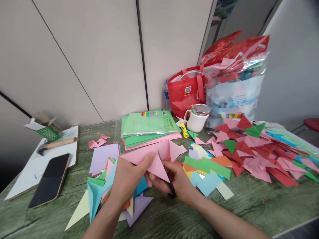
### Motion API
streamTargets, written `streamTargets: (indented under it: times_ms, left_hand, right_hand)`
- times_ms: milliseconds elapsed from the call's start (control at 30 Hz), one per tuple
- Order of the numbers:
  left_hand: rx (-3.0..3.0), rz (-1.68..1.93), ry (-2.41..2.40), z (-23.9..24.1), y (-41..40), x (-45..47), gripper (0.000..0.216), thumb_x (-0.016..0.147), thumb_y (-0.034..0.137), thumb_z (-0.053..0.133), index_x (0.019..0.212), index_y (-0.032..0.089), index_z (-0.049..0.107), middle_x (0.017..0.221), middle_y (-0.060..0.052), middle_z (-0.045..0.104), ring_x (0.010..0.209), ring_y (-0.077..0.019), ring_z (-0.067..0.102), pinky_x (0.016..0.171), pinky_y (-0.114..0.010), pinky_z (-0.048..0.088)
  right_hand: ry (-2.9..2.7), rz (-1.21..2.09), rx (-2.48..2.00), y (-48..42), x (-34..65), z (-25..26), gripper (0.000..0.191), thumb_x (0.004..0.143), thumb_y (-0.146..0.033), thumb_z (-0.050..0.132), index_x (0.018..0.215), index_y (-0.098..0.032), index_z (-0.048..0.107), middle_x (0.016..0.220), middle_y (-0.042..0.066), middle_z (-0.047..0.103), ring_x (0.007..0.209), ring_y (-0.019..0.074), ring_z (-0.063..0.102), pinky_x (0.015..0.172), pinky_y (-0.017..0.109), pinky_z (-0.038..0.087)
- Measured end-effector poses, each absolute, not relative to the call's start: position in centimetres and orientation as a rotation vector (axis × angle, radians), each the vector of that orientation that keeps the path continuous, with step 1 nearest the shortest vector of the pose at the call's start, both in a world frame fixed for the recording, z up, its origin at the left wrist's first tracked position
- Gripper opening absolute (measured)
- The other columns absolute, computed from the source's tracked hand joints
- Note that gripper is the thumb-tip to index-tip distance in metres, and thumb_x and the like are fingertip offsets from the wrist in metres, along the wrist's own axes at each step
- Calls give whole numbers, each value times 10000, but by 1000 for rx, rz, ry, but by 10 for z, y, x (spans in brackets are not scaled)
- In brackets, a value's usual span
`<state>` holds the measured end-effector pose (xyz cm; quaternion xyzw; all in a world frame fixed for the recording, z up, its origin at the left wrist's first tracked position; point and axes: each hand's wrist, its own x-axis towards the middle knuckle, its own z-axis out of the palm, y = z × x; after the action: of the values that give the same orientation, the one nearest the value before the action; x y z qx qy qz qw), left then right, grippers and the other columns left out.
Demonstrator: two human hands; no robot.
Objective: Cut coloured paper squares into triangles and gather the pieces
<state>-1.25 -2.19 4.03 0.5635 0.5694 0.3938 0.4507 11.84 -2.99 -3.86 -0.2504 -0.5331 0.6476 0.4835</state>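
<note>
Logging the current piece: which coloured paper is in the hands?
The pink sheet, part-folded, held by left hand and right hand; the rest lie on the table.

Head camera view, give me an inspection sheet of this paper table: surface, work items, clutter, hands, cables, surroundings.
Surface: green wood-grain table, largely covered with paper.
Job's things: pink paper, partly folded, held above loose coloured sheets; heap of folded pieces to the right; pack of coloured paper behind.
Clutter: phone and hammer on a clipboard; small box, mug, glue stick, water bottle, red bag, plastic bag stuffed with folded paper.
Grippers: left hand and right hand both pinch the pink paper.
Cables: nothing seen.
Surroundings: panelled wall behind; red stool at far right.
</note>
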Motion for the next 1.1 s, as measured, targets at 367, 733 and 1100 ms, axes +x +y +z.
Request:
streamTargets:
  times_ms: [367, 733, 1100]
  left_hand:
    - [1378, 967, 1369, 37, -22, -14, 396, 768, 265, 558, 394, 148, 503, 314, 34, 516, 273, -64, 468, 346, -148, 390]
    - [1357, 871, 1350, 38, -22, -12, 323, 757, 288, 555, 469, 145, 536, 352, 23, 546, 275, -76, 463, 339, -172, 382]
    - [1353, 864, 1304, 37, -22, -12, 305, 774, 305, 550, 516, 141, 554, 359, 32, 541, 285, -75, 483, 336, -158, 390]
  right_hand:
    - [-1274, 1528, -699, -29, 116, -49, 198, 665, -241, 735, 744, -162, 572, 571, -41, 509, 464, 72, 378, 437, 201, 310]
    - [-1264, 1459, -696, -25, 118, -47, 281, 569, -186, 800, 750, -166, 586, 613, -42, 526, 527, 85, 431, 514, 200, 371]
    - [-1216, 1514, -682, -26, 117, -48, 282, 583, -287, 787, 698, -176, 556, 543, -49, 531, 431, 72, 394, 443, 208, 349]
